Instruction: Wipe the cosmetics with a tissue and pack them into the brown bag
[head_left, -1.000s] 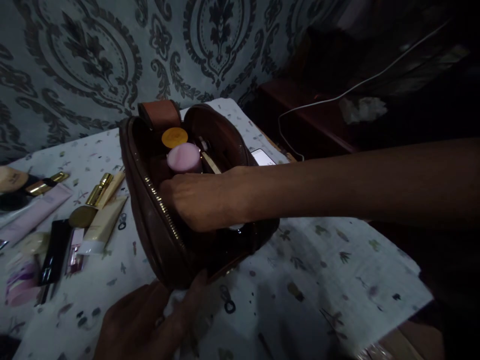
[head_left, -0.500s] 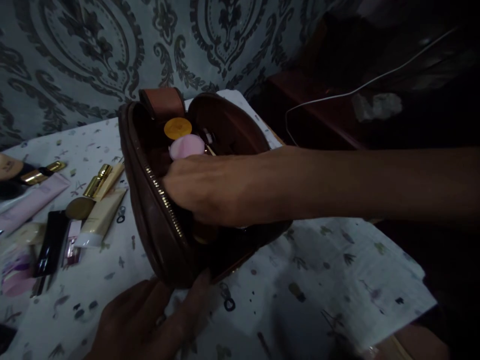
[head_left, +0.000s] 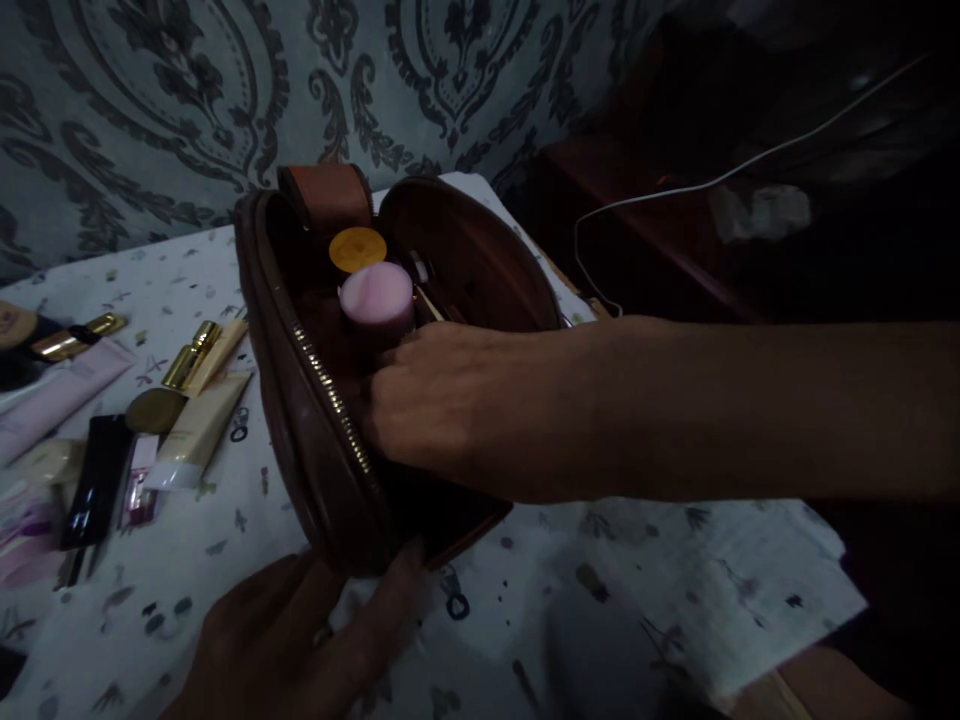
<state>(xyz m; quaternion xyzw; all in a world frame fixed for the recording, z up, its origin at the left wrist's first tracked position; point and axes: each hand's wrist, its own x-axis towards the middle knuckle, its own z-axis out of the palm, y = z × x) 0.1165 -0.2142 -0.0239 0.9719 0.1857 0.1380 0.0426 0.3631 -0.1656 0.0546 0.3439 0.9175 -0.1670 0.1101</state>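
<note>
A brown bag (head_left: 300,420) with a gold zipper lies unzipped on the patterned cloth. Inside it are a round yellow item (head_left: 358,249) and a pink-topped round container (head_left: 377,295). My right hand (head_left: 442,400) reaches in from the right, its fingers curled down and hidden in the dark interior, so what it holds does not show. At the bag's near edge, my left hand (head_left: 300,630) touches the bottom corner with thumb and fingers, which grip it.
Left of the bag lie a cream tube (head_left: 199,430), a black tube (head_left: 99,480), a pink tube (head_left: 67,395), gold-capped items (head_left: 191,355) and other cosmetics. Behind is a patterned wall (head_left: 187,90). A white cable (head_left: 675,192) runs at the right.
My right hand has moved a little right and down inside the bag, uncovering more of the pink-topped container. My left hand stays at the bag's corner.
</note>
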